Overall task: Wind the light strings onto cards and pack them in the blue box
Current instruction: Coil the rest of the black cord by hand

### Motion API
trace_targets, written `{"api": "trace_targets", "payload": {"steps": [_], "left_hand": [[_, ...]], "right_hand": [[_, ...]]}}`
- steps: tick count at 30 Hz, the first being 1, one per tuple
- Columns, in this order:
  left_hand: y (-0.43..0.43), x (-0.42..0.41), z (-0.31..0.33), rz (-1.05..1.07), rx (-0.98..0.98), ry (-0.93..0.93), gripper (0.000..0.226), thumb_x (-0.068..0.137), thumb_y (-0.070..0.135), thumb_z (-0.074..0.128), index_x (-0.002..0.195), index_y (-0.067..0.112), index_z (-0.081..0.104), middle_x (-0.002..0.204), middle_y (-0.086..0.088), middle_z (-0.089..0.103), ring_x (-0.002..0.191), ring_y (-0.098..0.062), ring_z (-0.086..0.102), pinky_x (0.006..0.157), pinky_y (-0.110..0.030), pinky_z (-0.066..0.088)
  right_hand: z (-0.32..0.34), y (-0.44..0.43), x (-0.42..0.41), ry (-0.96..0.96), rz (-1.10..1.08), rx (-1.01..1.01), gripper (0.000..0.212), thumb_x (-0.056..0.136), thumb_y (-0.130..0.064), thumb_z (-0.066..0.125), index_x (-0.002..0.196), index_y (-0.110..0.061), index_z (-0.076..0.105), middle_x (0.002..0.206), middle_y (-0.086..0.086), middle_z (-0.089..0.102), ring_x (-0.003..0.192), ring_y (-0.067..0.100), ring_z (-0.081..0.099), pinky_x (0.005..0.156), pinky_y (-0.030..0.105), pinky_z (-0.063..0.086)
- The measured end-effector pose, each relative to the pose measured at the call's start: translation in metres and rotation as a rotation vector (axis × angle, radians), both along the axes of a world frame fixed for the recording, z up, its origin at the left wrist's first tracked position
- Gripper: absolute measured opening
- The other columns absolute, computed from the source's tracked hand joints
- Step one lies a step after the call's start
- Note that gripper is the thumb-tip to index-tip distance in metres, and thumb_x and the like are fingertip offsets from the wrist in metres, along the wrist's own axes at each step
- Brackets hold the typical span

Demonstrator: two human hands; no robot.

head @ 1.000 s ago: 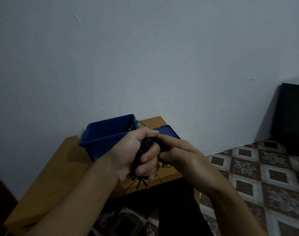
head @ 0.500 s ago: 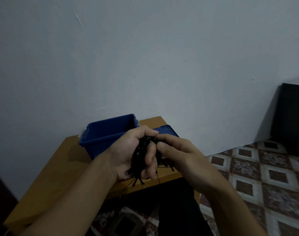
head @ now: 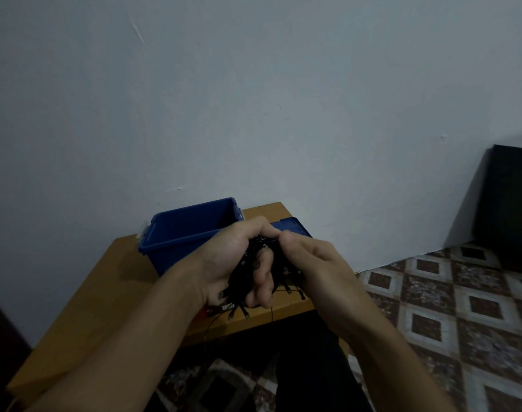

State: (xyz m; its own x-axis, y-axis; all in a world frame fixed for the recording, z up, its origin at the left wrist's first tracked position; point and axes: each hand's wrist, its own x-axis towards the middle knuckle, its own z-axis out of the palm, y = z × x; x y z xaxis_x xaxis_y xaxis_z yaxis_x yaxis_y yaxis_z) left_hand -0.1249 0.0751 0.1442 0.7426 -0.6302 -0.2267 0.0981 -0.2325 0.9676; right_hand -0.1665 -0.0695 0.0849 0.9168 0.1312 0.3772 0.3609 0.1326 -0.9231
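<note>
The table (head: 105,286) carries the blue box (head: 176,242), open. In front of the box, the left hand (head: 224,263) has its fingers curled round the black light string (head: 247,275) bundle. The right hand (head: 316,263), in front of the box's right end, pinches the bundle's top.

Left hand (head: 224,263) grips a black string bundle (head: 247,281) over the table (head: 105,292) front edge, with the right hand (head: 316,263) curled against the bundle's top and right side, thumb meeting the left index finger. Loose bulb ends hang below the left fist, one thin wire trailing past the table edge. Open blue box (head: 188,227) sits just behind the hands, lid (head: 292,228) flat beside it on the right, with a pale wall (head: 253,99) behind, patterned floor (head: 447,292) and a dark cabinet (head: 509,203) at right.
</note>
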Motion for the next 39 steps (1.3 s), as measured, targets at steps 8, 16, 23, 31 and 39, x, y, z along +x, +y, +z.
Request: {"api": "trace_targets", "payload": {"steps": [8, 16, 23, 31, 39], "left_hand": [[-0.003, -0.002, 0.002, 0.058, 0.008, 0.016, 0.064, 0.091, 0.036, 0.045, 0.034, 0.007, 0.048, 0.035, -0.014, 0.049, 0.029, -0.022, 0.047, 0.059, -0.038, 0.033], [-0.008, -0.005, 0.002, 0.154, 0.009, -0.009, 0.062, 0.089, 0.035, 0.050, 0.033, 0.008, 0.046, 0.033, -0.013, 0.046, 0.026, -0.020, 0.044, 0.056, -0.034, 0.033], [-0.011, -0.007, 0.003, 0.196, 0.018, -0.029, 0.061, 0.089, 0.035, 0.051, 0.034, 0.009, 0.044, 0.032, -0.011, 0.043, 0.026, -0.019, 0.036, 0.047, -0.026, 0.046], [-0.011, -0.008, 0.003, 0.216, 0.030, -0.044, 0.061, 0.089, 0.035, 0.052, 0.034, 0.009, 0.044, 0.033, -0.011, 0.044, 0.025, -0.018, 0.036, 0.045, -0.025, 0.045], [-0.014, -0.009, 0.002, 0.266, 0.041, -0.056, 0.059, 0.088, 0.035, 0.054, 0.035, 0.011, 0.045, 0.032, -0.008, 0.042, 0.026, -0.016, 0.033, 0.050, -0.028, 0.036]], "right_hand": [[-0.006, 0.004, 0.005, -0.027, -0.051, -0.015, 0.040, 0.104, -0.044, 0.042, 0.101, -0.010, 0.064, 0.082, 0.013, 0.069, 0.086, 0.044, 0.067, 0.086, 0.069, 0.050], [-0.003, 0.002, 0.002, -0.040, -0.078, -0.047, 0.039, 0.108, -0.040, 0.039, 0.102, -0.009, 0.062, 0.083, 0.017, 0.070, 0.084, 0.043, 0.068, 0.085, 0.065, 0.052], [-0.008, 0.001, 0.006, -0.062, -0.109, -0.083, 0.037, 0.102, -0.049, 0.045, 0.101, -0.017, 0.063, 0.091, 0.019, 0.069, 0.088, 0.047, 0.064, 0.081, 0.066, 0.051], [-0.007, 0.003, 0.003, -0.062, -0.105, -0.084, 0.033, 0.106, -0.039, 0.042, 0.101, -0.013, 0.060, 0.086, 0.013, 0.071, 0.086, 0.043, 0.067, 0.082, 0.066, 0.052], [-0.002, 0.002, -0.004, -0.086, -0.128, -0.133, 0.028, 0.109, -0.026, 0.040, 0.099, -0.007, 0.058, 0.073, -0.002, 0.068, 0.063, 0.013, 0.062, 0.060, 0.033, 0.050]]}}
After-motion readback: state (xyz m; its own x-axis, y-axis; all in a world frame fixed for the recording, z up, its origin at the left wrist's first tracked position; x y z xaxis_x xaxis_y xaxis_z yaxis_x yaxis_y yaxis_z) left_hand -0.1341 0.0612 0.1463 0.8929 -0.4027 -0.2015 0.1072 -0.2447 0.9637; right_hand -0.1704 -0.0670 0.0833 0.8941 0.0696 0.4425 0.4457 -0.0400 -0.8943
